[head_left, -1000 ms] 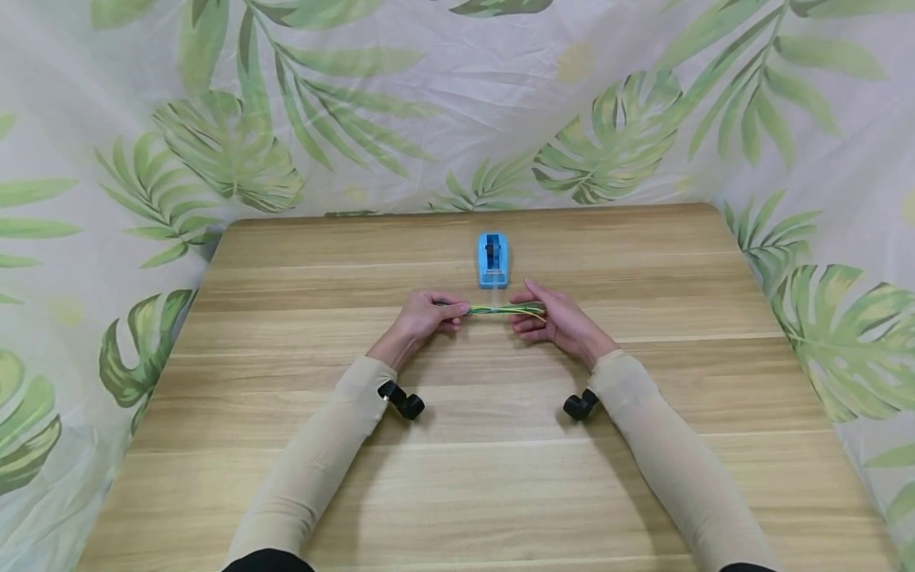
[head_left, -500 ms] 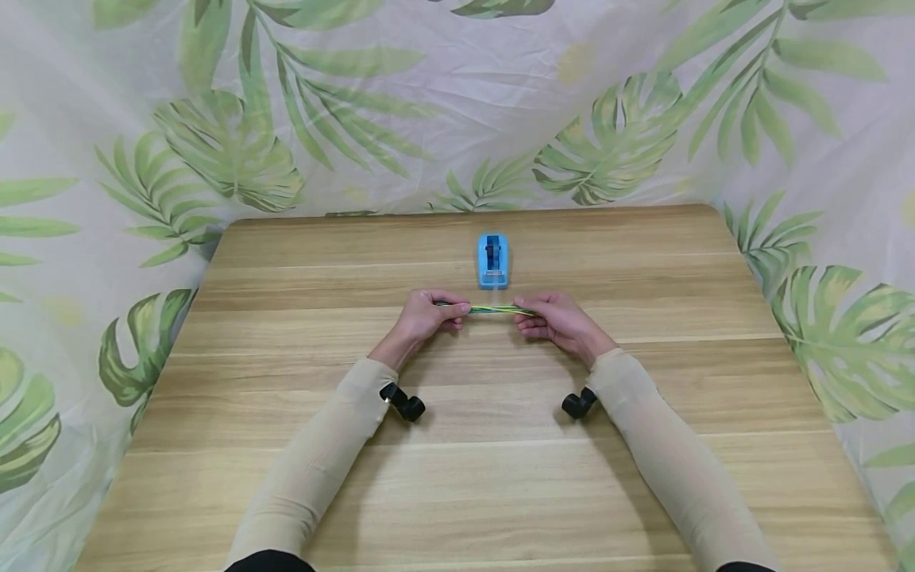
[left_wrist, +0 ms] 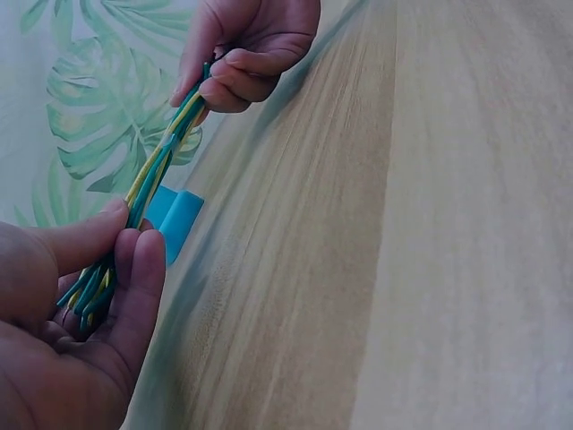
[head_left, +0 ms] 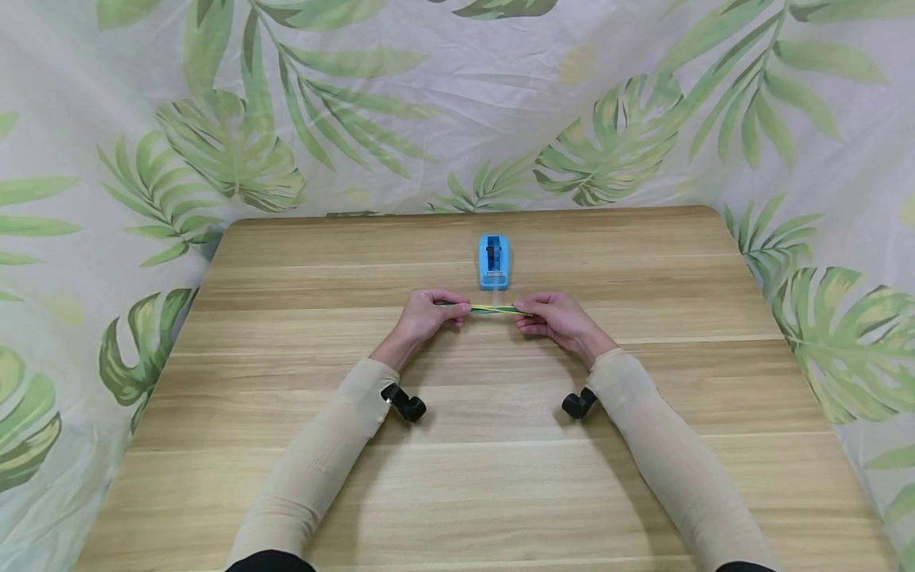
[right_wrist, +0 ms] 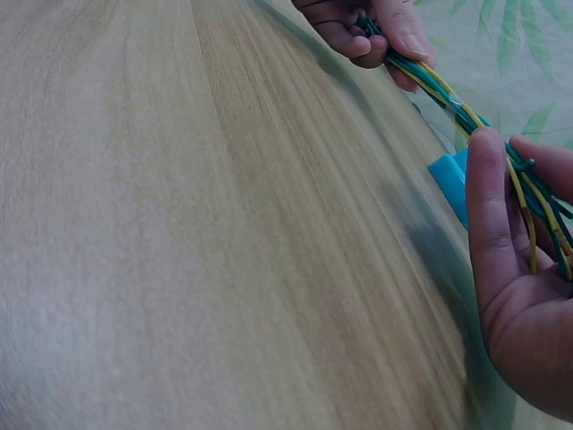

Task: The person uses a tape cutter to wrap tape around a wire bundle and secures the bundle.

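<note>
A bundle of thin green and yellow wires (head_left: 493, 310) spans sideways between my two hands, just in front of a blue tape dispenser (head_left: 503, 260). My left hand (head_left: 423, 314) pinches its left end between thumb and fingers. At the other end, my right hand (head_left: 561, 322) pinches the bundle too; loose wire ends (right_wrist: 543, 210) spread over its palm in the right wrist view. A strip of clear tape (head_left: 496, 297) runs from the dispenser toward the middle of the wires. Bent wire ends (left_wrist: 89, 296) lie within my left hand in the left wrist view.
The wooden table (head_left: 457, 477) stretches under both forearms to a leaf-patterned cloth (head_left: 400, 95) behind it. Black wrist cameras (head_left: 409, 405) stick out inward from both sleeves. The dispenser stands close beyond my fingers.
My right hand, loosely spread around the wires a second ago, has closed its thumb and fingers on them. The fanned right end has drawn together. My left hand stays nearly still.
</note>
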The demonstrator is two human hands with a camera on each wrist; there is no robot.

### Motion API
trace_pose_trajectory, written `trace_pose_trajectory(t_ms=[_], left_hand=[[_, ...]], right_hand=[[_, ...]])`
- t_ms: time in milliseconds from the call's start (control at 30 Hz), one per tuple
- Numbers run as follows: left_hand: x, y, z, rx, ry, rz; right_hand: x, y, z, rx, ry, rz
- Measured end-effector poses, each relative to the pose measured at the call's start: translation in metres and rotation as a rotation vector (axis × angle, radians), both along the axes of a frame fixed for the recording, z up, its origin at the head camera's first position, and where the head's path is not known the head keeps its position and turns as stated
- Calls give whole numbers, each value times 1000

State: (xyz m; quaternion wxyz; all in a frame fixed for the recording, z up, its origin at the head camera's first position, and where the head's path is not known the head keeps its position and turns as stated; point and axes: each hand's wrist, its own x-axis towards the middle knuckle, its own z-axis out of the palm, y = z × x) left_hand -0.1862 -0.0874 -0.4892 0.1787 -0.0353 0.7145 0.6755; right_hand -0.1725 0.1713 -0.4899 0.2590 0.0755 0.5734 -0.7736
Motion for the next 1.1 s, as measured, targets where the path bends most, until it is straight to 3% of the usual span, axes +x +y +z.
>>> trace_pose_trajectory(t_ms=[400,600,733,1100], left_hand=[[1,1,1,-23,30,16],[1,3,0,32,33,24],[1,3,0,71,-8,29],[1,-1,1,145,-206,-8]], right_hand=[[-2,3,1,34,64,67],[-3,4,4,39,67,66],[-3,3,5,42,77,67],[-6,2,6,108,158,64]])
